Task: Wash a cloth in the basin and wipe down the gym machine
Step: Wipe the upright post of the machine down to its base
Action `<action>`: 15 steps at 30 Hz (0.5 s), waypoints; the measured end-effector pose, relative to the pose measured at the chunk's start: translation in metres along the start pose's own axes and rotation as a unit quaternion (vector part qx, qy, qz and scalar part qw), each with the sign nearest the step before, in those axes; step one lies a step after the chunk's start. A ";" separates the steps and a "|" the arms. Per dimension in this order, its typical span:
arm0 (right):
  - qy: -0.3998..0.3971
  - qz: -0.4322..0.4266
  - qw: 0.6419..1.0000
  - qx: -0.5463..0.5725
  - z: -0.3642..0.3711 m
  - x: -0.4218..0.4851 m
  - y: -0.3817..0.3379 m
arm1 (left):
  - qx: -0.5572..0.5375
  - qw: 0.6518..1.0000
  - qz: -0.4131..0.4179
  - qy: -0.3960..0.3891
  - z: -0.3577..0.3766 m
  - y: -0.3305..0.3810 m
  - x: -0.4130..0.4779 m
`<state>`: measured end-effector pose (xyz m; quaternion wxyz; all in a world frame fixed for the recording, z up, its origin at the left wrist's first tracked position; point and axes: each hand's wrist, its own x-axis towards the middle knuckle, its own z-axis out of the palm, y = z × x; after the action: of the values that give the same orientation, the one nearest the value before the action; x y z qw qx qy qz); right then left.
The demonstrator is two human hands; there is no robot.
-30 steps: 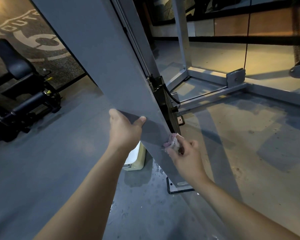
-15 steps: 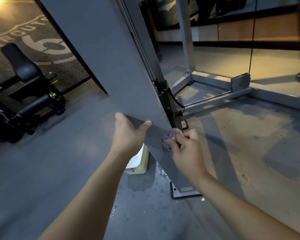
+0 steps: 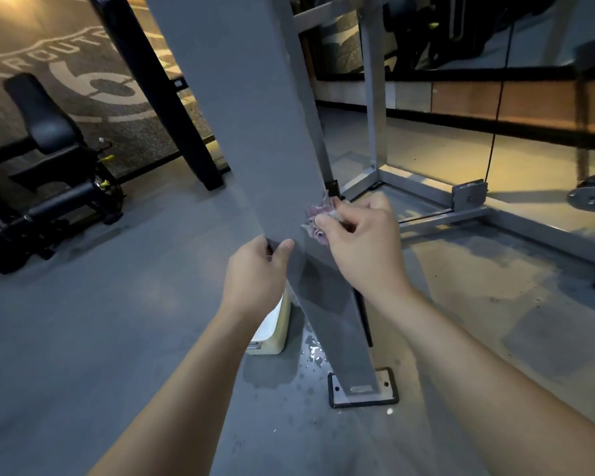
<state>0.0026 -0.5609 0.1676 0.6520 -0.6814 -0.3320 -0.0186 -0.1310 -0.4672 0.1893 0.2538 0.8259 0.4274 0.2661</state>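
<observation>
Your right hand (image 3: 364, 245) pinches a small crumpled pinkish cloth (image 3: 318, 218) between thumb and curled fingers and holds it against the right edge of the broad grey upright panel (image 3: 255, 132) of the gym machine. Your left hand (image 3: 255, 273) grips the panel's left edge lower down, thumb lying on the front face and fingers wrapped round behind it. The panel leans across the view and ends in a bolted foot plate (image 3: 363, 389) on the grey floor (image 3: 83, 338). Just behind the panel, partly hidden by your left wrist, stands a pale cream container (image 3: 272, 333), which may be the basin, though too little of it shows to be sure. Water drops (image 3: 311, 355) lie on the floor between that container and the foot plate. The machine's light grey base frame (image 3: 426, 194) runs off to the right behind your right hand. A black padded bench (image 3: 45, 132) stands well apart at the left.
</observation>
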 end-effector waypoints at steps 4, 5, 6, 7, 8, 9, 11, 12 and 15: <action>-0.029 -0.009 0.999 -0.011 -0.006 0.004 -0.005 | -0.014 1.000 0.012 -0.009 -0.008 0.005 -0.001; -0.030 -0.013 0.999 -0.005 -0.006 0.001 -0.003 | -0.023 1.000 0.019 -0.009 -0.010 0.006 0.000; -0.024 -0.019 1.000 0.004 -0.005 -0.002 0.001 | -0.035 0.999 0.029 -0.006 -0.012 0.008 0.000; -0.014 -0.030 0.999 -0.001 -0.005 -0.007 0.007 | -0.052 0.998 0.039 0.000 -0.014 0.011 0.001; -0.010 -0.041 0.999 -0.010 -0.004 -0.014 0.014 | -0.065 0.997 0.047 0.007 -0.017 0.014 0.003; -0.015 -0.043 0.999 -0.022 -0.004 -0.022 0.024 | -0.071 0.996 0.055 0.014 -0.021 0.018 0.005; -0.042 -0.020 0.998 -0.032 -0.003 -0.041 0.048 | -0.074 0.995 0.067 0.016 -0.027 0.026 0.008; -0.055 -0.003 0.998 -0.035 -0.002 -0.050 0.061 | -0.077 0.995 0.068 0.016 -0.028 0.030 0.007; -0.072 0.020 0.995 -0.062 -0.001 -0.067 0.084 | -0.083 0.994 0.061 0.032 -0.024 0.034 0.007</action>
<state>-0.0088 -0.5842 0.0633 0.5830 -0.7269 -0.3622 0.0229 -0.1243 -0.4734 0.2304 0.2908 0.8178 0.3607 0.3415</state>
